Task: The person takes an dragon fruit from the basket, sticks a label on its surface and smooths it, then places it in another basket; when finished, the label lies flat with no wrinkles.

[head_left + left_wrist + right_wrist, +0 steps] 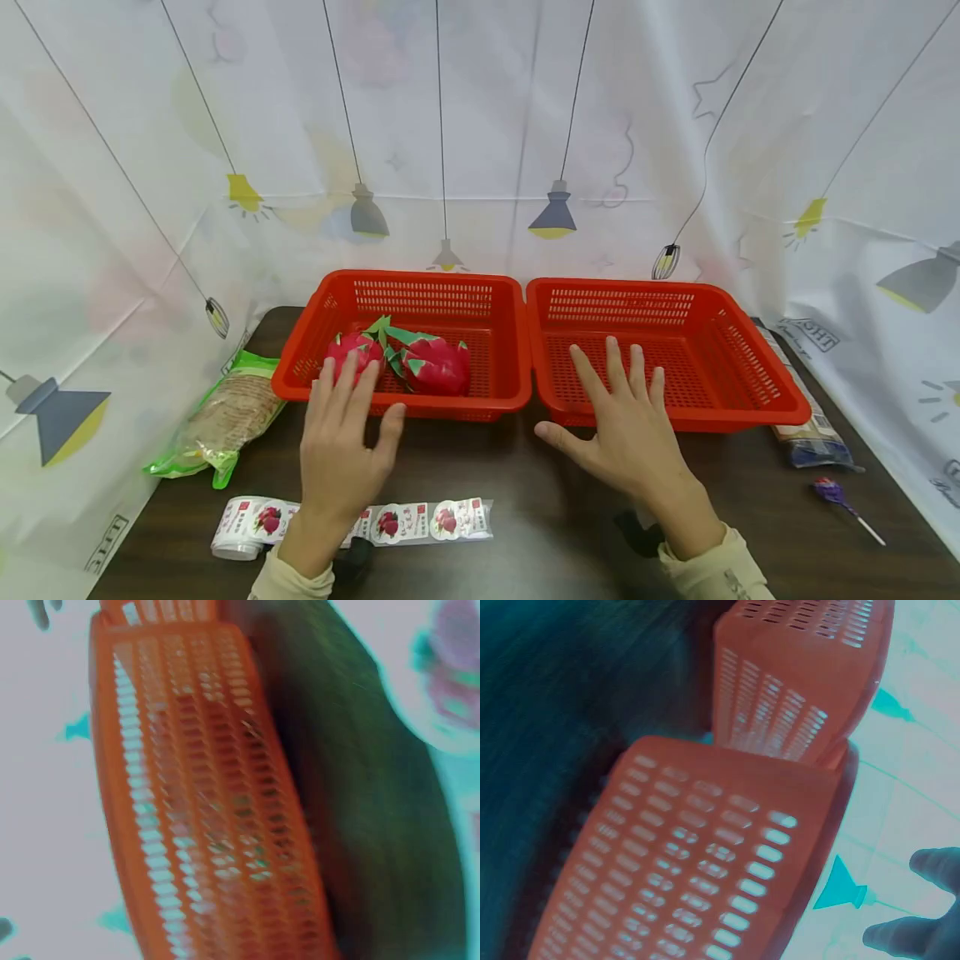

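In the head view my left hand (341,442) is held over the front edge of the left red basket (450,407), fingers spread and nothing in them. Two dragon fruits lie in that basket, one (437,367) uncovered and the other (351,348) partly behind my fingertips. My right hand (630,425), fingers also spread, hovers before the right red basket (720,412), which shows only its slatted floor. Below my left hand, a roll of dragon fruit stickers (243,525) trails its strip to the right. Fingers (904,937) show at the right wrist view's edge.
On the left lies a bread bag (232,408) with green ends. A lollipop (828,492) and another plastic package (813,442) lie at the right. The dark tabletop (555,533) meets a white printed curtain (480,125) behind the baskets.
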Tool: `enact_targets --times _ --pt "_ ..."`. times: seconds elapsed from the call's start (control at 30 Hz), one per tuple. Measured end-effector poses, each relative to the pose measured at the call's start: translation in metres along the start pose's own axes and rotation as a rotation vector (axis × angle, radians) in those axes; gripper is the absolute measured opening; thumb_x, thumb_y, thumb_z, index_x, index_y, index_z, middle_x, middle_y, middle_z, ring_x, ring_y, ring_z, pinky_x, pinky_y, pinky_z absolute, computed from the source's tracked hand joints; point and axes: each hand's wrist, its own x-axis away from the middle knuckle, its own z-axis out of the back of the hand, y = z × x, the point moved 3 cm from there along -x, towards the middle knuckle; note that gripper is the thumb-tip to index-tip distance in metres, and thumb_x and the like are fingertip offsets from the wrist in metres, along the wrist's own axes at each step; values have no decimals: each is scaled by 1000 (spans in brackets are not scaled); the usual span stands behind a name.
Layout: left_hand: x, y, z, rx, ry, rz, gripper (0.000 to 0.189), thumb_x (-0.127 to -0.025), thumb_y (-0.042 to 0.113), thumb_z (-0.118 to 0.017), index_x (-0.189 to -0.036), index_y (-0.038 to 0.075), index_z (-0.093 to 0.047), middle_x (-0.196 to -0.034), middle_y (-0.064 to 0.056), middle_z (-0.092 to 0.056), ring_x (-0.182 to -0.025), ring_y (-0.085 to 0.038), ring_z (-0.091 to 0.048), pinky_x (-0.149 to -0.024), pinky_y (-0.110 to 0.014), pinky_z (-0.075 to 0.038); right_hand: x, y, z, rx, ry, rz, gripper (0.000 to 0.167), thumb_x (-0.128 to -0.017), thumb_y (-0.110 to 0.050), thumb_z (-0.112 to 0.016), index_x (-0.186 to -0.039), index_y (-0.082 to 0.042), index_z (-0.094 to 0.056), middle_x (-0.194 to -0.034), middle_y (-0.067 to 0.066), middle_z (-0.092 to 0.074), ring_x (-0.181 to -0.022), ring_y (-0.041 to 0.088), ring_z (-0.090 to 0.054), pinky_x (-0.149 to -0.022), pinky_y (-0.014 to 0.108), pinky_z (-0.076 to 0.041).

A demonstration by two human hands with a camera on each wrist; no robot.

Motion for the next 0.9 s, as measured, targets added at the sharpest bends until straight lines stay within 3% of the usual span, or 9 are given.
enact_targets --times 0.03,0.1,0.17,0.23,0.33,0.43,0.5,0.6,0.9 --pt "2 -5 5 107 90 31 50 -103 41 -56 -134 3 -64 -140 -22 -63 -137 -39 -53 -120 -50 -39 -3 -2 1 -9 4 11 107 -82 -79 -60 -164 -26 -17 -171 21 -5 -156 53 1 -122 72 -4" --pt "6 -17 14 373 237 162 33 -103 19 -58 -120 -8 -68 -124 -22 -70 -121 -31 -64 -110 -36 -50 -8 -8 2 -27 21 39 108 -83 -77 -62 -164 -23 -17 -171 21 -6 -156 51 0 -124 68 -8" --pt "12 -31 19 663 349 396 20 -102 6 -55 -111 -9 -65 -112 -19 -70 -107 -26 -67 -99 -26 -55 -15 -14 4 -44 36 66 109 -84 -75 -63 -165 -19 -16 -171 20 -8 -157 48 -2 -126 64 -11" --pt "19 -44 20 894 424 701 14 -104 6 -51 -112 -4 -59 -108 -13 -66 -100 -21 -66 -89 -24 -58 -23 -21 5 -53 50 91 111 -84 -73 -64 -164 -14 -14 -171 19 -11 -158 46 -5 -126 62 -14" --pt "30 -59 17 1086 421 1123 11 -108 20 -48 -115 11 -49 -109 -3 -57 -99 -17 -60 -87 -23 -57 -36 -33 5 -64 44 124 113 -86 -71 -64 -164 -7 -12 -171 18 -14 -159 43 -8 -127 59 -16" --pt "36 -68 11 1225 312 1373 17 -108 30 -46 -120 17 -42 -113 1 -51 -104 -13 -57 -92 -23 -56 -54 -46 1 -81 3 146 114 -86 -71 -63 -163 -4 -11 -171 19 -15 -159 43 -10 -126 58 -18" --pt "36 -73 6 1308 232 1444 21 -109 33 -45 -124 20 -41 -116 2 -50 -106 -11 -57 -94 -22 -55 -68 -55 -4 -92 -43 144 115 -87 -72 -61 -162 -2 -12 -171 19 -15 -159 42 -10 -125 58 -22" --pt "32 -76 -1 1381 174 1462 28 -109 35 -45 -131 20 -41 -119 2 -52 -107 -11 -59 -95 -21 -56 -91 -69 -17 -95 -137 124 115 -87 -74 -59 -162 -1 -12 -171 19 -14 -159 41 -11 -122 58 -27" --pt "21 -83 -10 1424 202 1450 26 -109 33 -45 -129 16 -44 -117 0 -50 -109 -12 -53 -93 -18 -56 -142 -96 -63 -113 -361 76 116 -85 -74 -61 -161 1 -15 -169 22 -18 -157 41 -19 -118 64 -33"
